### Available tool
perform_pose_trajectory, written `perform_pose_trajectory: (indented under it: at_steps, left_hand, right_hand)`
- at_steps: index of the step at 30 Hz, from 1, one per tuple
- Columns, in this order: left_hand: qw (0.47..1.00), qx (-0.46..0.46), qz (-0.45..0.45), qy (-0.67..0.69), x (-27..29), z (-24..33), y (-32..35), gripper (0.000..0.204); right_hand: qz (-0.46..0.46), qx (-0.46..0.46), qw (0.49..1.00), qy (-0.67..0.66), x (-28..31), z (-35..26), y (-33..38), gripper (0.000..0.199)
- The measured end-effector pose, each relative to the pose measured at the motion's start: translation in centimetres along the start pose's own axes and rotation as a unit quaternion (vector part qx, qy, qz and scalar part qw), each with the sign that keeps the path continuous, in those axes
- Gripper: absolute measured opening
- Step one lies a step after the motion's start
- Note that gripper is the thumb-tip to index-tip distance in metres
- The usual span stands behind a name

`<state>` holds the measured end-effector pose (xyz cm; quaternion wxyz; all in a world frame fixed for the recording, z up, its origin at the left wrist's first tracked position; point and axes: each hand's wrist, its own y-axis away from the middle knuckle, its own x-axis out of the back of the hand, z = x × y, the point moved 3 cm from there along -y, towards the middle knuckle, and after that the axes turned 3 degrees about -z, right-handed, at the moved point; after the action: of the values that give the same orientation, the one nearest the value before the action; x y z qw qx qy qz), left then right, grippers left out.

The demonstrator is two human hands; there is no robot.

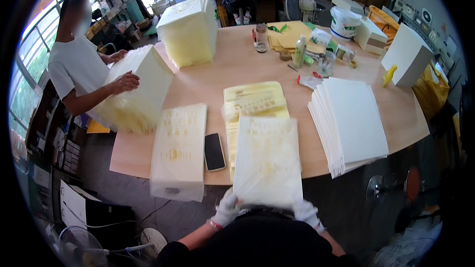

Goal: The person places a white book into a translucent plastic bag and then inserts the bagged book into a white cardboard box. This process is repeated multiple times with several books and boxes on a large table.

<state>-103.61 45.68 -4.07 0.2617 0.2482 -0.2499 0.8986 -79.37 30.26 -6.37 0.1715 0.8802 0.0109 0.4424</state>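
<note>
In front of me lies a clear plastic bag with yellow print, a white board inside it. Its near end reaches past the table edge toward my body. My left hand, in a white glove, grips the near left corner. At the near right corner my right hand, gloved too and slightly blurred, holds the same bag. Under its far end is a stack of yellowish printed plastic bags. A filled printed bag lies to the left, its handle end overhanging the edge, with a dark phone beside it.
White boards lie fanned in a stack at the right. Across the left corner, a person in a white shirt handles a tall pile of bagged boards. Another pile stands behind. A bottle, tape and a white bucket sit farther back.
</note>
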Motion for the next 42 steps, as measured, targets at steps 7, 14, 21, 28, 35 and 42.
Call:
perform_pose_trajectory:
  at_steps: [7,14,21,28,35,42]
  left_hand:
    - [1.000,0.005,0.022,0.002,-1.7,0.1,0.3,0.007]
    - [0.991,0.093,-0.081,0.050,-3.7,-7.0,3.0,0.007]
    - [0.867,0.241,-0.408,0.152,0.6,-5.3,5.3,0.009]
    - [0.868,0.417,-0.138,0.230,-0.6,-10.2,-0.4,0.037]
    - [0.910,0.394,-0.042,0.119,-4.7,-6.7,-7.7,0.042]
    - [0.925,0.376,-0.010,0.058,-5.1,-8.7,-9.3,0.044]
  right_hand:
    - [0.403,0.084,0.883,-0.226,0.5,-0.5,0.2,0.011]
    - [0.158,-0.006,0.950,-0.268,-5.6,6.3,0.1,0.010]
    - [0.219,-0.196,0.749,-0.594,-2.6,8.5,-3.7,0.035]
    - [0.122,-0.088,0.790,-0.594,-3.5,6.2,-5.0,0.024]
    - [0.065,-0.107,0.777,-0.617,-4.6,7.3,-0.8,0.031]
    - [0.076,-0.099,0.762,-0.636,-2.3,4.0,-0.9,0.031]
